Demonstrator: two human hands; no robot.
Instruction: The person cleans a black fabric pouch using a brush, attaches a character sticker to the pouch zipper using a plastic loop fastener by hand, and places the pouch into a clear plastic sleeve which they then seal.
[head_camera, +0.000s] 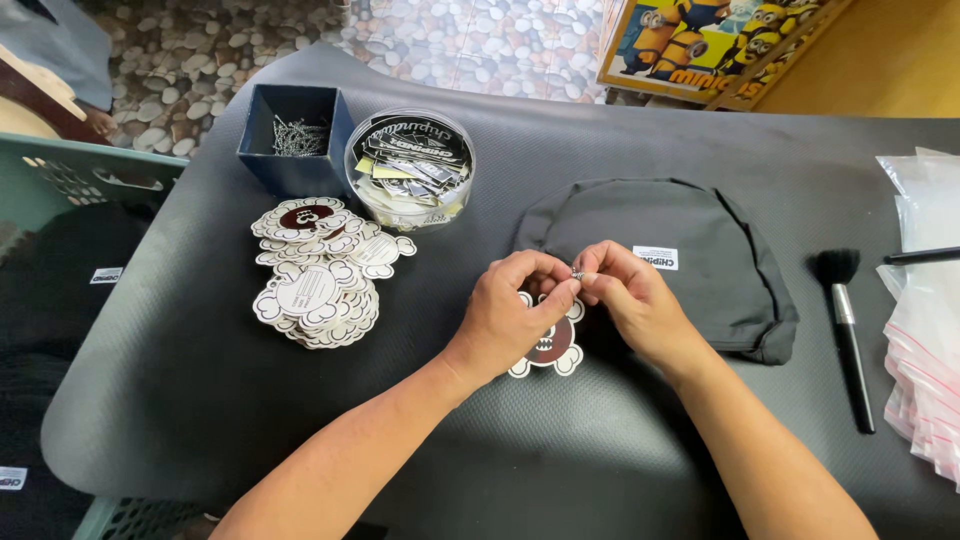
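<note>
My left hand (515, 310) and my right hand (630, 300) meet fingertip to fingertip over the near edge of a dark grey beanie (690, 250) lying flat on the black mat. Both pinch a tiny silver metal pin (577, 273) between thumbs and forefingers. Under my hands lies a flat white cloud-edged card tag (552, 350) with a dark red round print, mostly hidden by my left hand. The beanie carries a small white sewn label (655, 257).
Piles of the same card tags (315, 275) lie to the left. Behind them stand a blue box of metal pins (290, 135) and a clear round tub of small labels (410, 165). A black brush (848, 330) and clear zip bags (925, 350) are at right; a green crate (60, 180) at left.
</note>
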